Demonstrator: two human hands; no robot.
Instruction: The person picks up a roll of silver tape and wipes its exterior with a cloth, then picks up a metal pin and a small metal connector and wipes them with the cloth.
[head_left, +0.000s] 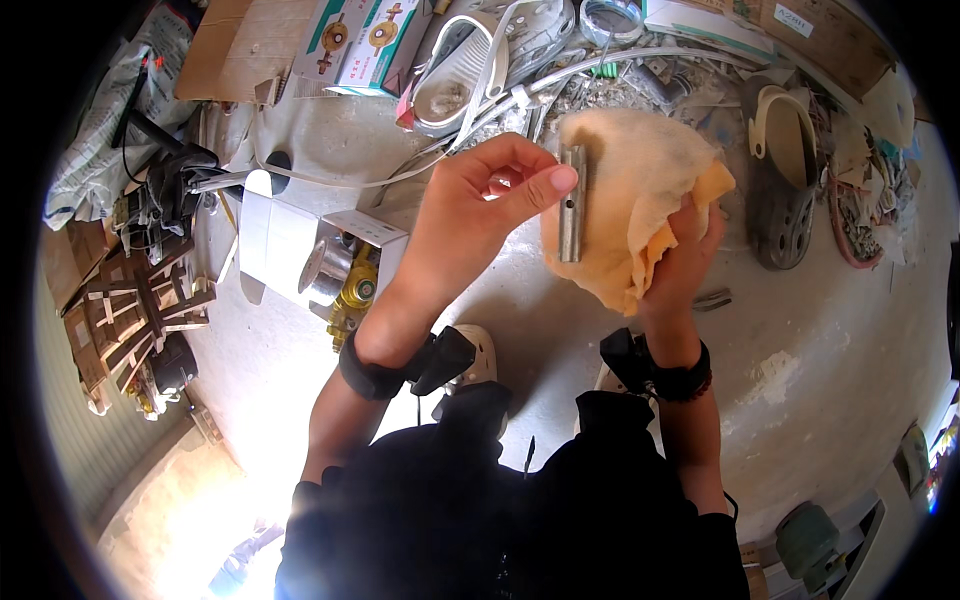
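My left hand (495, 187) pinches a short grey metal piece (571, 225) between thumb and finger. The piece is narrow and channel-like, with small holes, and stands lengthwise against a yellow-orange cloth (622, 202) with grey stains. From the other side my right hand (679, 255) grips the bunched cloth, some of its fingers hidden by the folds. Below the cloth, two small metal pieces (712, 300) lie on the concrete floor (795, 420).
An open white box (281, 240) with brass-coloured valve parts (358, 289) stands at left. Grey clogs (784, 202), cartons (367, 45), a pale hose (600, 61) and scrap spread across the far side. Wooden stools (150, 300) are stacked at far left; a green gas cylinder (806, 536) is lower right.
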